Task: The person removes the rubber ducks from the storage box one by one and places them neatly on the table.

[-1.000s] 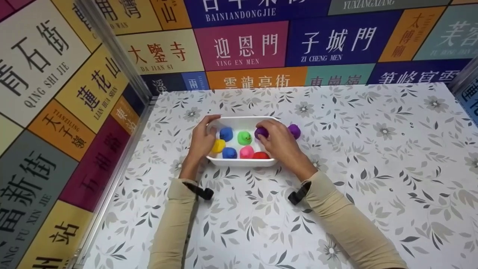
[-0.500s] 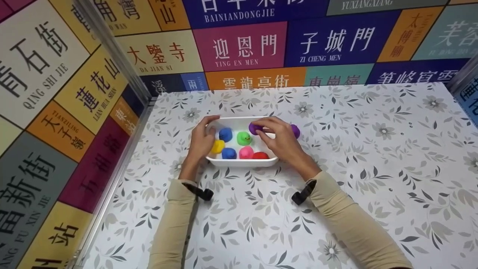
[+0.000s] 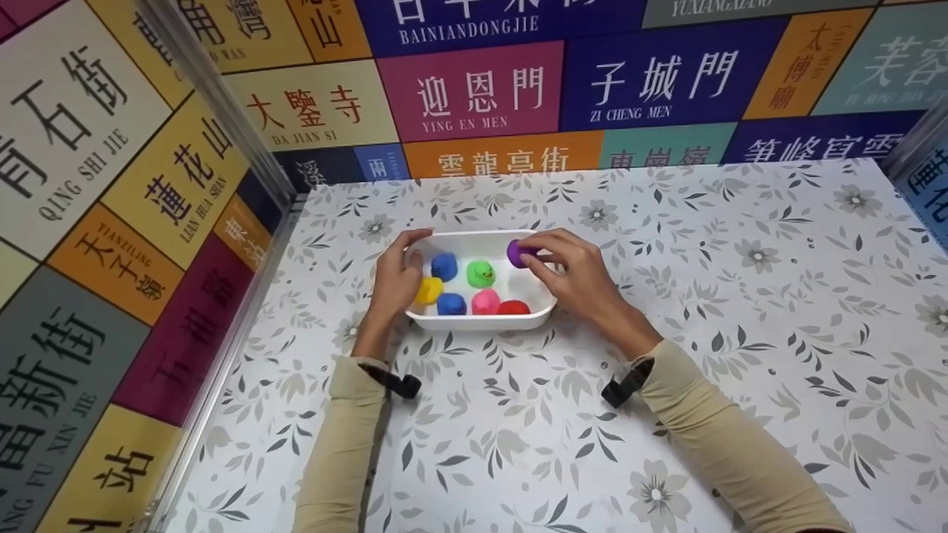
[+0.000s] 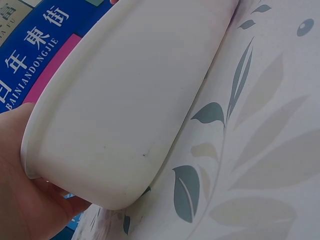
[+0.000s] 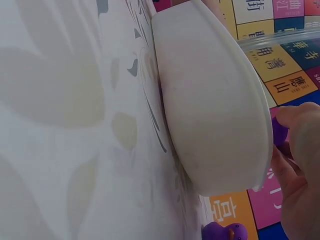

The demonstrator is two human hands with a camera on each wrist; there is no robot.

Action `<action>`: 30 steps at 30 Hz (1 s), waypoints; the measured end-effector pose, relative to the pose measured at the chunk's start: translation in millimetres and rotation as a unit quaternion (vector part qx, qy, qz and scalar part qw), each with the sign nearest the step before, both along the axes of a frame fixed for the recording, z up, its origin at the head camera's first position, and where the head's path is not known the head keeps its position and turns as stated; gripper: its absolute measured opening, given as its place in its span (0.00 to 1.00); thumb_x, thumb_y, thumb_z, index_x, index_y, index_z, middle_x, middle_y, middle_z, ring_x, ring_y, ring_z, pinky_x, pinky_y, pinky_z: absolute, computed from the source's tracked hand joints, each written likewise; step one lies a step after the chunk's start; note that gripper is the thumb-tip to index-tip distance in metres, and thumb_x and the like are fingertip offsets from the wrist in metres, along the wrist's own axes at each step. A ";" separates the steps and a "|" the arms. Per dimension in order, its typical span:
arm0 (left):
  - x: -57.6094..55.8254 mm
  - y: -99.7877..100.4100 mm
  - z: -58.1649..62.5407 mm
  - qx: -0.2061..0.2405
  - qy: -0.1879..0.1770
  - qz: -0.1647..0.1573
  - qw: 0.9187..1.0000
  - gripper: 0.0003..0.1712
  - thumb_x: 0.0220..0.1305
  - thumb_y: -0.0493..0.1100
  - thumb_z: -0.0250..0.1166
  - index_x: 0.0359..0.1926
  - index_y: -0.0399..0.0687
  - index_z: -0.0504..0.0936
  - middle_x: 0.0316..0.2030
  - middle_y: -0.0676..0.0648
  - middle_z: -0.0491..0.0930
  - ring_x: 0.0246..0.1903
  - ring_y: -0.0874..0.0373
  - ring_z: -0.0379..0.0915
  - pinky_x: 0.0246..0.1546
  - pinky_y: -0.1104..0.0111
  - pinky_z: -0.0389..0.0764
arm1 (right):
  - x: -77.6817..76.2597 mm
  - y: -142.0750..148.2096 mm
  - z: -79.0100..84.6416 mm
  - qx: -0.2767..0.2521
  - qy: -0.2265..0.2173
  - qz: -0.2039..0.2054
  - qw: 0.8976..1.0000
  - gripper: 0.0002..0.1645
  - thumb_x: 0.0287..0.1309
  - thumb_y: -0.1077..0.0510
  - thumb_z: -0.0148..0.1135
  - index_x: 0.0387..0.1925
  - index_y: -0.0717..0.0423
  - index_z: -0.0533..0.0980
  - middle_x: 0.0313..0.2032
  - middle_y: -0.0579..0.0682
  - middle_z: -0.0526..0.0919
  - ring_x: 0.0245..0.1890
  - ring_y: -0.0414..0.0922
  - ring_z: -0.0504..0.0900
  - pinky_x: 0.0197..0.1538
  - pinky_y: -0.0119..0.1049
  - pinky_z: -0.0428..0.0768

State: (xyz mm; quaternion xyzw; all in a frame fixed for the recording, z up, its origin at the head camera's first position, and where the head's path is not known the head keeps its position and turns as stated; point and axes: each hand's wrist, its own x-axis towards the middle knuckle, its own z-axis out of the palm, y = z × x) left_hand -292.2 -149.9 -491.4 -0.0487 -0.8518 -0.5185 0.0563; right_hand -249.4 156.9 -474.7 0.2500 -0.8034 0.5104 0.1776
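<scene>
A white plastic tray (image 3: 474, 322) stands on the table with small rubber ducks in it. My left hand (image 3: 396, 274) grips its left end, also seen in the left wrist view, where the hand (image 4: 30, 200) holds the rim. Near the back right corner, my right hand (image 3: 585, 274) pinches a purple duck (image 3: 516, 254) between thumb and fingers. The right wrist view shows this duck (image 5: 279, 131) at about rim height, partly covered by fingers. Inside the tray are a green duck (image 3: 481, 274), a pink duck (image 3: 485, 301), a red one (image 3: 512, 307), a yellow one (image 3: 429, 290) and two blue ones.
A second purple duck (image 5: 225, 231) is outside the tray in the right wrist view; my right hand hides it in the head view. The flower-patterned table (image 3: 740, 333) meets printed panels (image 3: 474, 96) at the back and left.
The right hand, with the purple duck pinched, shifts left, then back right. The purple duck outside the tray goes from view behind this hand. My left hand keeps its grip on the tray.
</scene>
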 end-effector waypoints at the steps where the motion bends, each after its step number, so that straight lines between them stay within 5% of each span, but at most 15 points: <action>1: 0.2 -0.5 -0.2 0.001 0.000 0.001 1.000 0.24 0.81 0.35 0.50 0.70 0.55 0.80 0.71 0.50 0.79 0.76 0.56 0.69 0.84 0.56 0.61 | 1.1 1.9 0.9 0.006 0.005 -0.005 1.000 0.14 0.70 0.57 0.73 0.55 0.51 0.89 0.54 0.48 0.89 0.56 0.44 0.88 0.56 0.35 0.89; 16: 1.0 -1.3 1.4 -0.007 0.017 0.002 1.000 0.24 0.80 0.35 0.52 0.69 0.52 0.80 0.70 0.48 0.80 0.75 0.53 0.71 0.83 0.56 0.63 | 12.7 39.6 6.1 0.032 0.018 -0.009 0.999 0.16 0.65 0.62 0.76 0.54 0.59 0.87 0.50 0.52 0.91 0.49 0.48 0.92 0.52 0.32 0.89; 30: 0.5 -1.9 0.2 -0.013 0.023 0.000 1.000 0.24 0.79 0.34 0.53 0.69 0.53 0.81 0.70 0.48 0.81 0.74 0.54 0.72 0.82 0.57 0.63 | 15.0 82.2 -3.6 0.035 0.008 -0.031 0.999 0.19 0.66 0.66 0.73 0.58 0.59 0.87 0.56 0.54 0.89 0.54 0.50 0.89 0.60 0.28 0.85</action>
